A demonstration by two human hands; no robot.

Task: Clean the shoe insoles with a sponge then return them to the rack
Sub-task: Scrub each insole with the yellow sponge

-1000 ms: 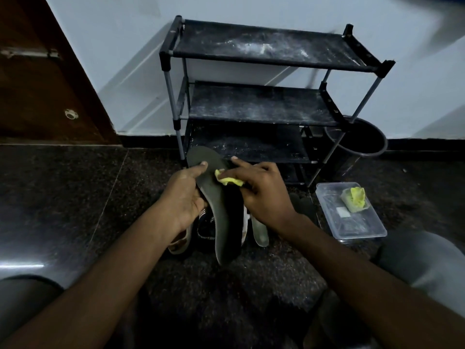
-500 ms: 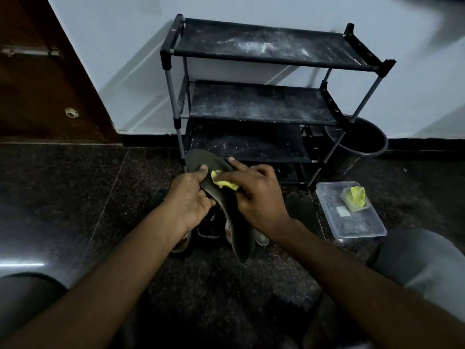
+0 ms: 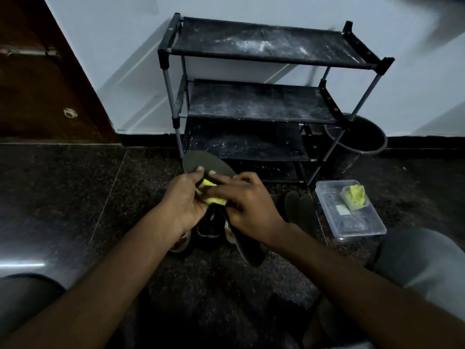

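One brown door [image 3: 37, 84] stands at my far left. Next comes the black rack [image 3: 251, 102] with dusty shelves by the wall, and a dark bin [image 3: 357, 139] is just beside it. A spare insole [image 3: 299, 212] lies on the floor near a clear box [image 3: 357, 230] with a yellow lump [image 3: 354, 197] inside. A dark shoe [image 3: 210, 227] lies under my hands, partly hidden. My left hand [image 3: 183, 202] grips the tilted insole [image 3: 203, 161] near its round end, thumb on top. My right hand [image 3: 249, 205] holds the yellow sponge [image 3: 214, 200] on its middle, fingers spread. Both arms reach forward.
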